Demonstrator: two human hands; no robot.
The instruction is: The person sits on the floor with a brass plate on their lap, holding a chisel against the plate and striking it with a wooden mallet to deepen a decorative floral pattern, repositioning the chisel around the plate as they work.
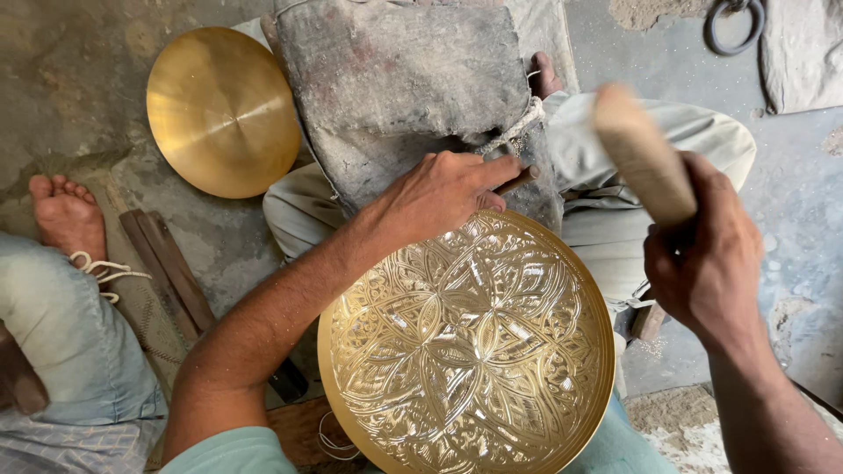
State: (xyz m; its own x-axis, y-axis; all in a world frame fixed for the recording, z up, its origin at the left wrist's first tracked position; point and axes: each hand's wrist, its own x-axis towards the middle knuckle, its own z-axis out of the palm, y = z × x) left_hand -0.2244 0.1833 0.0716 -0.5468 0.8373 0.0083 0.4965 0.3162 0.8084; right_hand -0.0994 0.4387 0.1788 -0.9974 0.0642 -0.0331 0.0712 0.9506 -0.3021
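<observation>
Two hands, left hand [436,195] pinching chisel [516,181] at engraved brass tray [465,347] rim, right hand [705,263] clenching mallet [643,156]

The wooden mallet [643,156] in the right hand [707,263] is motion-blurred, its lower handle hidden in the fist. The chisel [516,181] tip hides behind the left hand [439,195]. At six o'clock, the engraved brass tray [465,347] runs off the frame.
</observation>
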